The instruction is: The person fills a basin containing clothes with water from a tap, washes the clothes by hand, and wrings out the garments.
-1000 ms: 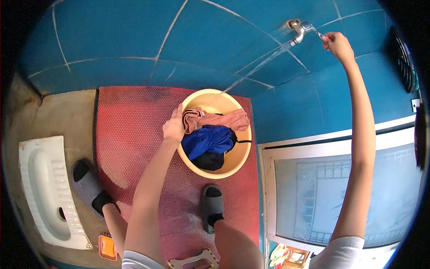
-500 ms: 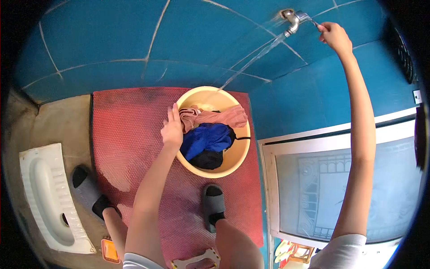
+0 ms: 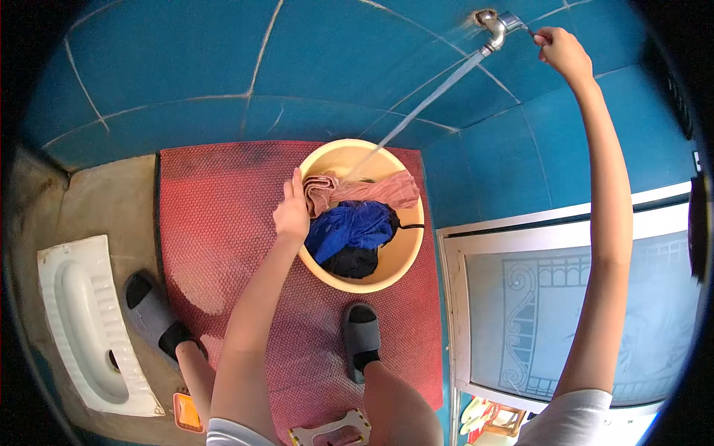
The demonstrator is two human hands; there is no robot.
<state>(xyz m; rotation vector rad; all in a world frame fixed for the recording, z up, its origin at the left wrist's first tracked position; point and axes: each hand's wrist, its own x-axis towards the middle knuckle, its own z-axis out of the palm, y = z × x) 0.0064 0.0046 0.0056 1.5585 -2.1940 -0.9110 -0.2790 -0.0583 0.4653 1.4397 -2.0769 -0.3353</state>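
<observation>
While the right hand (image 3: 567, 53) pinches the tap handle (image 3: 529, 31), water (image 3: 435, 93) streams into a yellow basin (image 3: 396, 264) of soft clothes (image 3: 348, 229) on a red mat (image 3: 216, 215). The left hand (image 3: 291, 215), fingers outstretched, touches its rim. Filled, it is probably heavy and slippery, best gripped at opposite sides.

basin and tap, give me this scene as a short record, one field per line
left hand: at the left rim of the basin, fingers extended; thumb's grip unclear
right hand: fingers on the end of the tap handle
tap: on the blue tiled wall, running
water stream: slants down into the basin
basin: round, pale yellow, on the red mat
contents: pink cloth, blue cloth, black cloth
left of mat: white squat toilet
</observation>
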